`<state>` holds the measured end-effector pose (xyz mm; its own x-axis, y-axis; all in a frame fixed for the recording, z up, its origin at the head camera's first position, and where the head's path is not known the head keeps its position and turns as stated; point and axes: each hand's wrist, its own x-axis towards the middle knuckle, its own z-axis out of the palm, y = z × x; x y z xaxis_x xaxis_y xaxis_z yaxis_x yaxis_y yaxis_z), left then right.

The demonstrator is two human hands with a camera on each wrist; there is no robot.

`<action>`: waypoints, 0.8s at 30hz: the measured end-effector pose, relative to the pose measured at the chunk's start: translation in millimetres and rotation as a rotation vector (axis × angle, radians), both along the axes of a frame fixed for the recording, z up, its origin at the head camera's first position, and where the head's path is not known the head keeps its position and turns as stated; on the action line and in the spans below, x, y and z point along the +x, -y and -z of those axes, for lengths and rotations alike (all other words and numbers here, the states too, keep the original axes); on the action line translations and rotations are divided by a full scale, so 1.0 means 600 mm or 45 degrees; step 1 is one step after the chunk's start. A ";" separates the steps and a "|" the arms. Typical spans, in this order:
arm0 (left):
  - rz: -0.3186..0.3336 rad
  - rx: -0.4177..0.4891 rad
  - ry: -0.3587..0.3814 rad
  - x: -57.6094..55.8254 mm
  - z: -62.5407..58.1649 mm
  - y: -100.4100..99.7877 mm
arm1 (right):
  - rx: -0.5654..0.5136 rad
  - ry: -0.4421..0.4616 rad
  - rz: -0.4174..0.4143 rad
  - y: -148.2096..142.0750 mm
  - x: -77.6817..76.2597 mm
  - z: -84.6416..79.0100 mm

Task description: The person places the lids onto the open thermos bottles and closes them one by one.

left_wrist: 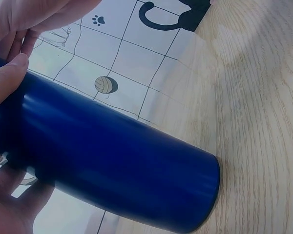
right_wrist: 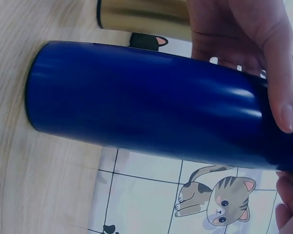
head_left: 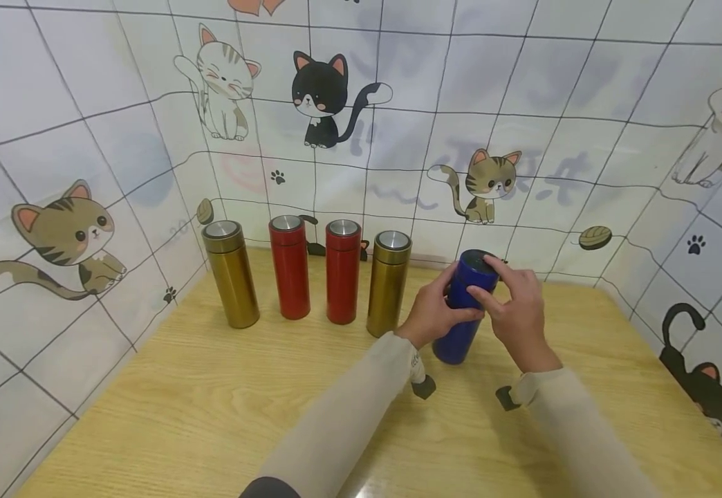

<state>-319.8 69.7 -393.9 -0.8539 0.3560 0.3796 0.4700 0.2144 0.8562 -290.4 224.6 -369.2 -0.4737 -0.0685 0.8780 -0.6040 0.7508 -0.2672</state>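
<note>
A blue thermos bottle point(head_left: 454, 342) with a dark lid top stands on the wooden table, right of the middle. My left hand point(head_left: 431, 312) grips its upper body from the left, the thumb point(right_wrist: 284, 109) lying across the front. My right hand point(head_left: 521, 311) holds the lid end from the right, with its index finger at the top rim and its thumb against the near side. In the left wrist view the bottle's long body point(left_wrist: 122, 151) reaches down to the wood. Its lid lies outside both wrist views.
Left of the blue bottle stand a gold bottle point(head_left: 388, 294), two red bottles point(head_left: 341, 283) point(head_left: 291, 280) and another gold bottle point(head_left: 234, 283), all with silvery lid tops. A wall covering point(head_left: 398, 138) with cartoon cats and grid lines rises behind and beside the table point(head_left: 261, 387).
</note>
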 end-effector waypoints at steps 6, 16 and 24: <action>0.000 -0.008 -0.027 -0.003 0.003 -0.001 | 0.032 -0.206 0.129 0.013 0.008 0.003; 0.070 0.019 -0.008 -0.008 0.004 0.003 | -0.039 0.301 -0.088 -0.006 0.006 -0.028; 0.115 0.042 -0.001 -0.011 0.007 0.005 | -0.152 0.743 -0.502 -0.027 -0.003 -0.028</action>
<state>-326.4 66.7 -398.1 -0.8186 0.4190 0.3929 0.4866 0.1425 0.8619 -292.0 240.9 -352.3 -0.8282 -0.2508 0.5013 -0.5581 0.4514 -0.6962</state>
